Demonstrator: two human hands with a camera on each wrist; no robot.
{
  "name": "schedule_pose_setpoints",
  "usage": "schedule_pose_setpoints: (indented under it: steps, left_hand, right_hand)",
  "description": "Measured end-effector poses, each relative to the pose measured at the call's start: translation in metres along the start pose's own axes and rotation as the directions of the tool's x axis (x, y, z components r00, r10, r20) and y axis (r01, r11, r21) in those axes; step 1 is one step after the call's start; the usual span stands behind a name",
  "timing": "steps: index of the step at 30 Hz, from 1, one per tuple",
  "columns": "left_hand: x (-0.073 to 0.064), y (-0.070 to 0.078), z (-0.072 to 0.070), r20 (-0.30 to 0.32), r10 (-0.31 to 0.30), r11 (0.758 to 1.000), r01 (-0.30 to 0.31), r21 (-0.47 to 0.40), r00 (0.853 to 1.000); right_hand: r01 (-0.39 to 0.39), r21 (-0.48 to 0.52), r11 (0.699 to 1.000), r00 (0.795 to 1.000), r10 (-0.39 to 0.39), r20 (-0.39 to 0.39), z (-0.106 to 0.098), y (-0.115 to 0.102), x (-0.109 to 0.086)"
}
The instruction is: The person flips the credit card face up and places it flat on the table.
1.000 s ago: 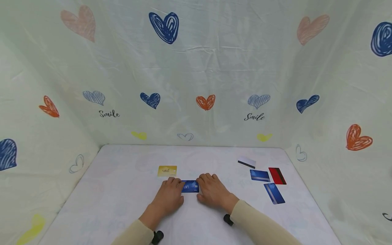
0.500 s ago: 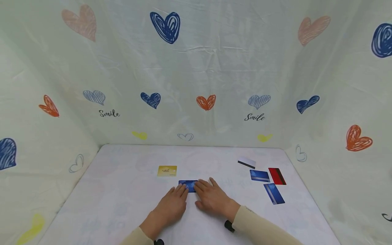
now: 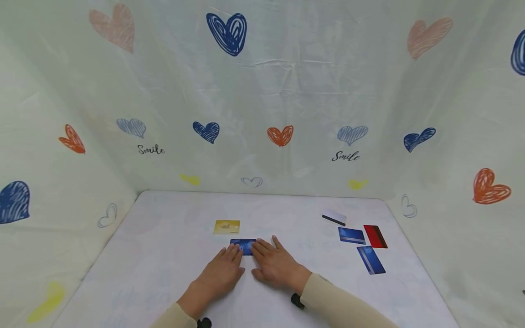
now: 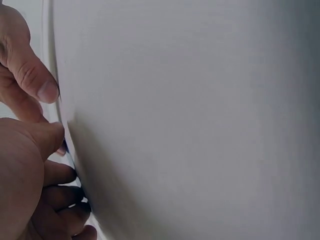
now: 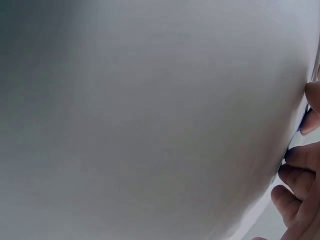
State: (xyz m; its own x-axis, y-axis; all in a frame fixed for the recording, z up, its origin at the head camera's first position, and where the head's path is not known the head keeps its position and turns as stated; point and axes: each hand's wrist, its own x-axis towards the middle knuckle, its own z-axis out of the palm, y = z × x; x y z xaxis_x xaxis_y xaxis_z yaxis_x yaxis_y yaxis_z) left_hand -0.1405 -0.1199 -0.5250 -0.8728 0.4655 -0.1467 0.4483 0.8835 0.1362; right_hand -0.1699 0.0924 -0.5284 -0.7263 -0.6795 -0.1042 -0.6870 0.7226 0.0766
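A blue bank card (image 3: pixel 247 245) lies flat near the middle of the table in the head view. My left hand (image 3: pixel 221 272) rests its extended fingertips on the card's left end. From the other side, my right hand (image 3: pixel 274 265) lays its straight fingers on the right end, with the thumb apart below. The fingers cover part of the card's print. Just behind it lies a gold card (image 3: pixel 227 227), touched by neither hand. Both wrist views show mostly tabletop, with fingers at one edge; the left wrist view catches a thumb (image 4: pixel 37 80).
Toward the right of the white table (image 3: pixel 143 273) lie a white card with a dark stripe (image 3: pixel 334 217), a blue card (image 3: pixel 351 235), a red card (image 3: pixel 375 236) and another blue card (image 3: pixel 371 260). A heart-printed curtain (image 3: pixel 262 91) surrounds the table's back and sides.
The blue card has slid left under both hands, closer to below the gold card. My fingers, bent at its ends a second ago, now lie straighter on top. The view has shifted slightly.
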Motion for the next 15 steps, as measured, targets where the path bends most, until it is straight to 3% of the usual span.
schedule_pose_setpoints:
  steps: [6,15]
  left_hand:
    - [-0.003,-0.013,0.001,0.020,-0.060,0.995,0.061,-0.076,0.998]
    - [-0.014,-0.032,-0.005,0.037,-0.091,0.985,0.095,-0.145,0.995]
  right_hand:
    - [0.008,-0.009,1.000,1.000,-0.008,0.013,0.000,-0.007,0.011]
    - [0.008,0.041,0.999,1.000,-0.009,0.029,-0.005,-0.017,0.023]
